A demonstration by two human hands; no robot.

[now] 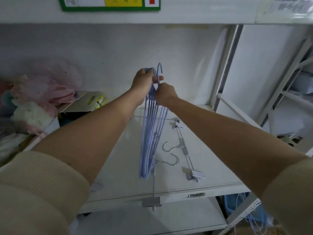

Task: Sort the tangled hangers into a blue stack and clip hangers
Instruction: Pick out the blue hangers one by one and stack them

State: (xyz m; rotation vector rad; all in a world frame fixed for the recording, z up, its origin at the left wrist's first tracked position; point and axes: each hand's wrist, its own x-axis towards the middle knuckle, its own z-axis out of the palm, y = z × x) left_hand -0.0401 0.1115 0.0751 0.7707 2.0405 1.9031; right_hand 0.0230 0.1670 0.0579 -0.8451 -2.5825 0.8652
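Note:
A bunch of several blue wire hangers [149, 138] hangs edge-on above the white shelf [211, 167]. My left hand [143, 81] grips their hooks at the top. My right hand [165, 94] pinches the neck of one blue hanger whose hook sticks up beside the bunch. Two grey clip hangers lie on the shelf below. One clip hanger [183, 148] lies to the right with a clip at each end. The other clip hanger [154, 182] runs toward me under the blue bunch, and its near clip overhangs the front edge.
Pink and white soft items [39, 102] and a box fill the shelf's left side. A metal rack frame [225, 68] stands on the right. More blue hangers sit in a bin [243, 207] on the lower right shelf. A green-framed sign [110, 4] hangs above.

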